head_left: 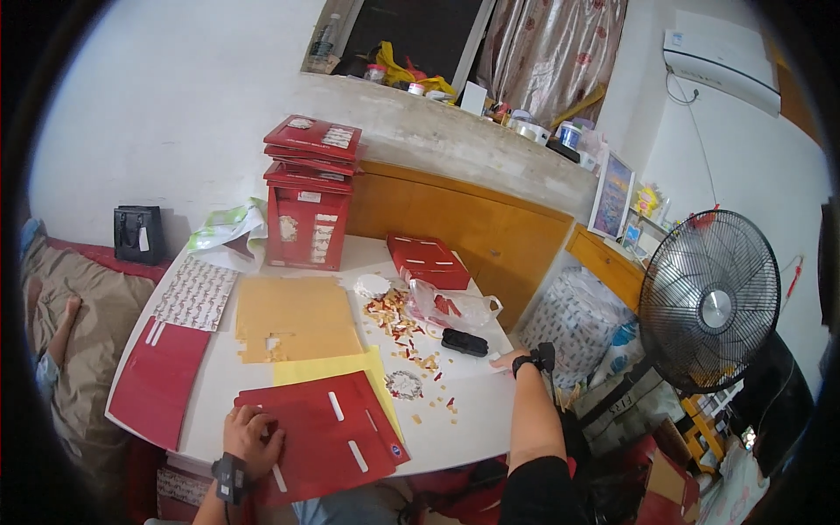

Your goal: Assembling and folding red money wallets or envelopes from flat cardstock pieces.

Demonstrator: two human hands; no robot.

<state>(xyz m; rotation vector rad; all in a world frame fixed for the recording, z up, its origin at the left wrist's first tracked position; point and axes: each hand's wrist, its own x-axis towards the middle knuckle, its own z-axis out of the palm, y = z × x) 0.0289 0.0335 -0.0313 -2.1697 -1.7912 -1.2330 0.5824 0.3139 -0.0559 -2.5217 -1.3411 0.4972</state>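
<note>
A red cardboard sheet [324,437] with white slots lies at the near edge of the table and overhangs it. My left hand [252,440] is at the sheet's left side, its fingers curled against the red surface. Far to the right, my right hand [507,360] rests at the table's right edge with its fingers stretched out and nothing in them. A black oblong object [465,342] lies just left of it. Under the red sheet a yellow sheet [372,372] shows, and beyond that lies a tan board [293,317] with a ragged cut-out.
Red and tan scraps [398,322] are scattered mid-table beside a clear plastic bag [455,306]. Red printed boxes [306,223] stand stacked at the back, with a flat red stack [429,261] to their right. Another red sheet [159,376] lies left. A fan [713,302] stands right.
</note>
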